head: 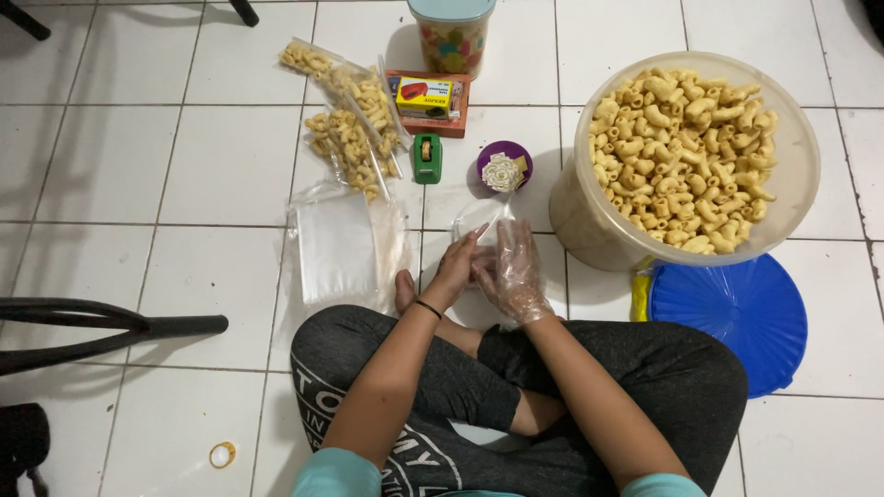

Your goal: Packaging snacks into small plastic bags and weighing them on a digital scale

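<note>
Plastic glove covers your right hand (512,273); your left hand (454,270) (bare, black band at the wrist) touches its fingertips, fingers pinching at the glove film. Both hands meet just above your crossed legs, w/ a clear empty bag (481,218) lying on the tile just beyond them. Left of the hands: stack of clear bags (337,247). Right: blue lid (737,313) flat on the floor, touching the big tub of macaroni snacks (686,152). Farther out: purple cup (505,166), green tape dispenser (426,158), two filled snack bags (350,115), stapler box (425,97), lidded jar (451,35).
</note>
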